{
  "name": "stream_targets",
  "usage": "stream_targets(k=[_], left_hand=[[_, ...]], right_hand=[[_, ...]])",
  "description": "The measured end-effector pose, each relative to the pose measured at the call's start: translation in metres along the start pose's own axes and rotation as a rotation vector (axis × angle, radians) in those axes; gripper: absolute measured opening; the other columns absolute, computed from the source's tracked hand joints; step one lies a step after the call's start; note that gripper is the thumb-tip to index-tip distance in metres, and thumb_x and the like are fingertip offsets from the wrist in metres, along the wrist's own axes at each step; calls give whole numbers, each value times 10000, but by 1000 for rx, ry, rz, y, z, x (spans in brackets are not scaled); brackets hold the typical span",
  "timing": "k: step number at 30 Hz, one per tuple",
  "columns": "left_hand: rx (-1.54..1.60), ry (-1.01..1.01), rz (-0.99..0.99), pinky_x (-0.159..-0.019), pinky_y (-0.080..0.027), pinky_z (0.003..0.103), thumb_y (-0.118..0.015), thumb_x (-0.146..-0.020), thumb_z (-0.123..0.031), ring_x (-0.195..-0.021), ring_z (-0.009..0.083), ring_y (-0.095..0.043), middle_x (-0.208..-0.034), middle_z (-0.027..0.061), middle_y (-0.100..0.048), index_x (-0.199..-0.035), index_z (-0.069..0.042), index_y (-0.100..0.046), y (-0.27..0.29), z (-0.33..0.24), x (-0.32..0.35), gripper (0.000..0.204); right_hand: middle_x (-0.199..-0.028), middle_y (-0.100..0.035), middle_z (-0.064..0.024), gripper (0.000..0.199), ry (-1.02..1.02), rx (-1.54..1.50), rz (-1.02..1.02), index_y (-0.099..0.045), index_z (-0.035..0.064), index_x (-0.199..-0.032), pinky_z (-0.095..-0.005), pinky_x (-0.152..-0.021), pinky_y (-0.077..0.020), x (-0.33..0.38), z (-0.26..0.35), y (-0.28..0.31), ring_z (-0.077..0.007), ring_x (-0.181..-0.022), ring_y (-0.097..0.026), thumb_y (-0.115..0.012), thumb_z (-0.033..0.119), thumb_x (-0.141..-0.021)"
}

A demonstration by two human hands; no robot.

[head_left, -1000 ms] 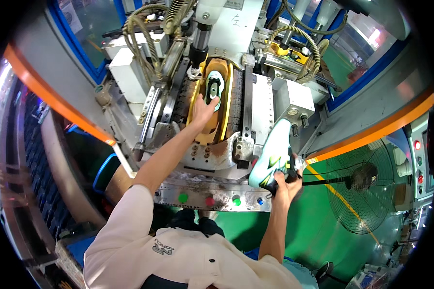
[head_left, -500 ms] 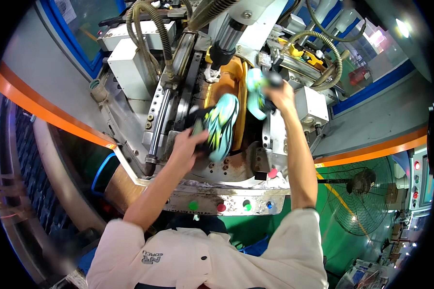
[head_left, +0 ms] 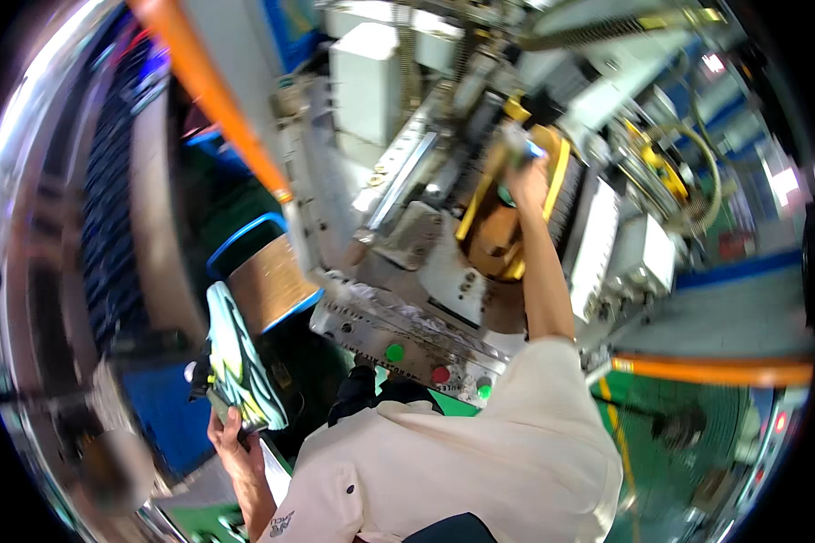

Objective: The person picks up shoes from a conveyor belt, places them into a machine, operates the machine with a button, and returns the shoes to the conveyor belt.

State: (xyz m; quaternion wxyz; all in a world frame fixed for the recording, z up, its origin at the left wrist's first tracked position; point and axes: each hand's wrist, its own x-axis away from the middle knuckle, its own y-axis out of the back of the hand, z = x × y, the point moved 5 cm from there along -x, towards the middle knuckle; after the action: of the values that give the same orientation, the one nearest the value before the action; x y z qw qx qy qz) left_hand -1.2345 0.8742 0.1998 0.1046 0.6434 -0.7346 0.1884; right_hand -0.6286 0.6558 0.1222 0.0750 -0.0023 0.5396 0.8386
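At the lower left, my left hand [head_left: 234, 445] is closed around the heel or upper side of a shoe [head_left: 247, 362] with a pale blue and yellow-green sole. It is away from the machine, and its sole is turned partly toward me. My right hand [head_left: 529, 184] reaches over an orange-brown mould [head_left: 493, 237] with yellow edges in the machine. Its fingers are closed on something smeared by motion, with grey, blue and teal showing around them; its kind cannot be made out.
Buttons [head_left: 395, 353] sit on the machine's front panel. To its left stands a wooden-topped stool [head_left: 272, 281] with a blue frame. A blue surface [head_left: 165, 412] lies beside the shoe. Orange guard edges [head_left: 222, 100] flank the machine, and a fan [head_left: 684, 425] stands at right.
My left hand has carried the shoe from the machine to the lower left. My right hand has moved over the mould; the pale blue shoe beside it before is no longer plainly visible. The view has turned left.
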Motion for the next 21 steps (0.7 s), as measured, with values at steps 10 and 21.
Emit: stream_targets(k=[10, 21], left_hand=[[417, 257, -151, -778, -518, 338, -627, -830, -108, -837, 172, -610, -964, 87, -608, -1070, 35, -545, 82, 58, 64, 292], [730, 71, -763, -762, -513, 388, -612, -829, -130, -843, 224, -622, -955, 134, -616, -1045, 26, -538, 285, 92, 132, 276]], right_hand=[[-942, -570, -170, 200, 1061, -410, 390, -589, 24, -1010, -421, -772, -440, 377, 3, -88, -365, -901, -527, -484, 138, -883], [-1050, -578, -156, 206, 1271, -999, 393, -543, -56, -1080, -324, -869, -457, 443, 214, 25, -235, -962, -575, -484, -3, -890]])
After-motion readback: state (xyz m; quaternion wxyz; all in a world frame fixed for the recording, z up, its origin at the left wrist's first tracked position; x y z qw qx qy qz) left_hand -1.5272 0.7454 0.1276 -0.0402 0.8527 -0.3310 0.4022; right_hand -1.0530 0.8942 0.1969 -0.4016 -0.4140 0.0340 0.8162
